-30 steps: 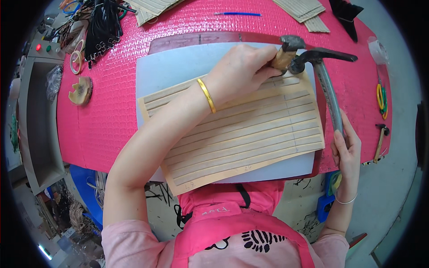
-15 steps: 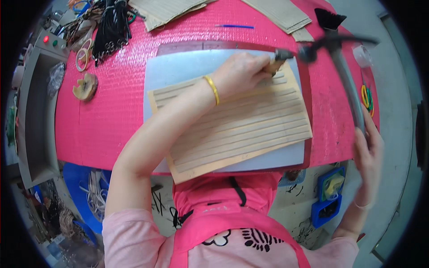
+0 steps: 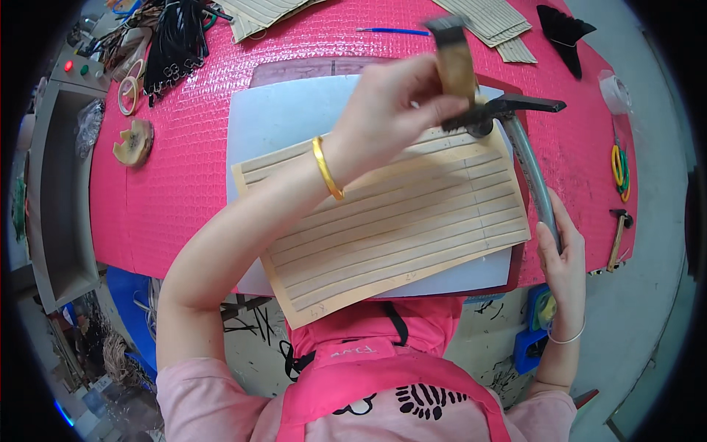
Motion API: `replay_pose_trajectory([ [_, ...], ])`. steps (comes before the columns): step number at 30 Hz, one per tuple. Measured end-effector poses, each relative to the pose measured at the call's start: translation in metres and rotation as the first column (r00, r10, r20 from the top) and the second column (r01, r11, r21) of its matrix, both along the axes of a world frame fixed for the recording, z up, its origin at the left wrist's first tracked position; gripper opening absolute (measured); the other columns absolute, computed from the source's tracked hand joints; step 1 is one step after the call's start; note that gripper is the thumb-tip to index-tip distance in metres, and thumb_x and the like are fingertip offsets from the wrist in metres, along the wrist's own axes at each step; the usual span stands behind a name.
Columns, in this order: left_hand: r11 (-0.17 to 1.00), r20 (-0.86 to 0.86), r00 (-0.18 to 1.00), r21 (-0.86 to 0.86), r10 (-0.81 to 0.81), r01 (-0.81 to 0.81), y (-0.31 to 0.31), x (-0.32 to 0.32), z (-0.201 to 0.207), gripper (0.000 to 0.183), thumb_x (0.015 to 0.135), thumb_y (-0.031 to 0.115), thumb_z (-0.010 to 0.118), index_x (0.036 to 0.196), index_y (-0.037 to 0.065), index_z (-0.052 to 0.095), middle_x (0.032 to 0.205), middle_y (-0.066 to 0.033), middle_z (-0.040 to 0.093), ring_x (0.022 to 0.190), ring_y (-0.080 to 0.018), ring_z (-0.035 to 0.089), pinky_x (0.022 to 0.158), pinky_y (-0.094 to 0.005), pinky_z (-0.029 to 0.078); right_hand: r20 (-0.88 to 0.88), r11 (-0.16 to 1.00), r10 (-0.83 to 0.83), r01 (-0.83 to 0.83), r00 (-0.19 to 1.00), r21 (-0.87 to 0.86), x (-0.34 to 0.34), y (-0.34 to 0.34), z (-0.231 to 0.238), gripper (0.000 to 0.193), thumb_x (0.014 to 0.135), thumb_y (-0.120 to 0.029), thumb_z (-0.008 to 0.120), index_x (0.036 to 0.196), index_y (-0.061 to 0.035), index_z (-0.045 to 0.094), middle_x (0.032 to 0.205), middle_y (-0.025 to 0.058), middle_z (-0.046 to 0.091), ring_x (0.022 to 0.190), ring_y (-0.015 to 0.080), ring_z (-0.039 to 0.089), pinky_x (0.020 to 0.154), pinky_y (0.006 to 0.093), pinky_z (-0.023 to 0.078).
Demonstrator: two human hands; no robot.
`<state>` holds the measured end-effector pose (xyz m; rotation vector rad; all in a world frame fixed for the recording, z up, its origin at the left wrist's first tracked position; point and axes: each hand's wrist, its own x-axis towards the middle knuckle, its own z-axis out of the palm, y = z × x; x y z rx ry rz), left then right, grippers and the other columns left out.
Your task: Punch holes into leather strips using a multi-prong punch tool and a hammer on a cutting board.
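Observation:
My left hand (image 3: 398,110) is closed round a wooden-handled tool (image 3: 458,66) with a dark broad end pointing up, held above the far edge of a beige sheet. This sheet (image 3: 390,228) carries rows of long narrow strips and lies askew on a pale board (image 3: 254,118). My right hand (image 3: 563,254) grips a hammer (image 3: 532,169) low on its grey-green handle. The dark hammer head is over the sheet's far right corner, close beside my left fingers. Whether it touches anything there I cannot tell.
Pink covering spreads over the table (image 3: 169,206). Stacked beige sheets (image 3: 490,22), a blue pen (image 3: 394,31) and a black brush-like piece (image 3: 565,37) lie at the back. Tape (image 3: 615,92), scissors (image 3: 618,169) and a small hammer-like tool (image 3: 618,239) lie right; black cords (image 3: 177,48) are back left.
My left hand has lifted and turned the wooden-handled tool, dark end now up. The hammer has come left and down toward that hand. The view has shifted slightly.

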<state>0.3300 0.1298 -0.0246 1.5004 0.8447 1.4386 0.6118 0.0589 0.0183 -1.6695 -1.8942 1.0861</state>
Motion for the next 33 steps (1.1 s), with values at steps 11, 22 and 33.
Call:
replay_pose_trajectory([
  [11, 0.990, -0.406, 0.906, 0.115, 0.120, -0.080, 0.000, 0.005, -0.020, 0.019, 0.072, 0.011, 0.066, 0.080, 0.000, 0.053, 0.064, -0.0162, 0.057, 0.058, -0.0301, 0.058, 0.051, -0.0327, 0.044, -0.004, 0.999, 0.017, -0.017, 1.000, 0.042, 0.000, 0.004, -0.009, 0.047, 0.087, -0.015, 0.052, 0.130, -0.0028, 0.038, 0.069, -0.0071, 0.042, 0.053, 0.0008, 0.029, 0.045, 0.0158, 0.023],
  [22, 0.939, -0.579, 0.787, 0.344, 0.215, -0.003, -0.002, 0.005, -0.017, 0.021, 0.071, 0.015, 0.065, 0.076, 0.003, 0.048, 0.061, -0.0153, 0.055, 0.058, -0.0338, 0.055, 0.051, -0.0406, 0.043, -0.202, 0.980, -0.124, 0.153, 0.971, 0.131, 0.021, 0.000, 0.011, 0.041, 0.087, -0.018, 0.050, 0.123, -0.0001, 0.043, 0.053, -0.0062, 0.036, 0.039, 0.0017, 0.030, 0.034, 0.0179, 0.021],
  [33, 0.919, -0.629, 0.736, 0.394, 0.251, 0.024, -0.006, 0.010, -0.011, 0.018, 0.072, 0.015, 0.063, 0.079, 0.005, 0.050, 0.064, -0.0150, 0.057, 0.061, -0.0346, 0.056, 0.053, -0.0428, 0.044, -0.271, 0.856, 0.075, 0.078, 0.960, 0.511, 0.001, -0.030, 0.105, 0.040, 0.086, -0.015, 0.051, 0.123, 0.0006, 0.044, 0.060, -0.0062, 0.040, 0.046, 0.0013, 0.032, 0.039, 0.0180, 0.023],
])
